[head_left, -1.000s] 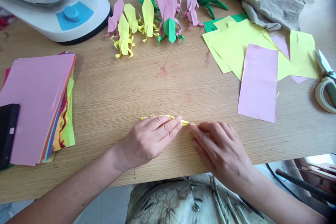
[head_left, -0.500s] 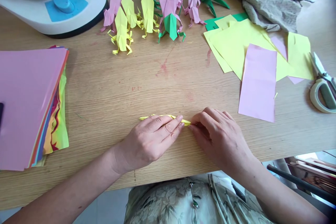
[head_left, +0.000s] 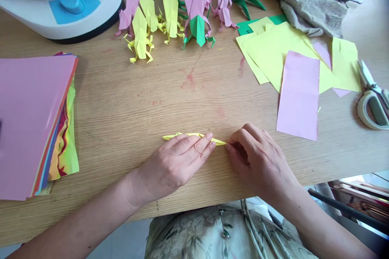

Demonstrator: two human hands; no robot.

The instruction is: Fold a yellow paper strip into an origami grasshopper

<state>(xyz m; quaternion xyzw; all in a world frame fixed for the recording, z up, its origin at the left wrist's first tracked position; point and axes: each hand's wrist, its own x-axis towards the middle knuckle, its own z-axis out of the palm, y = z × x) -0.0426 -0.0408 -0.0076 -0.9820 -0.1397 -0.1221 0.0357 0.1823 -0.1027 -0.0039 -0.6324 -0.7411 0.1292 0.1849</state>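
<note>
Folded yellow paper (head_left: 219, 142) under left hand (head_left: 176, 162)

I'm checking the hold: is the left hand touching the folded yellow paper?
Touching: the head view shows the left hand with fingers laid over the folded yellow paper, which shows on either side.
</note>
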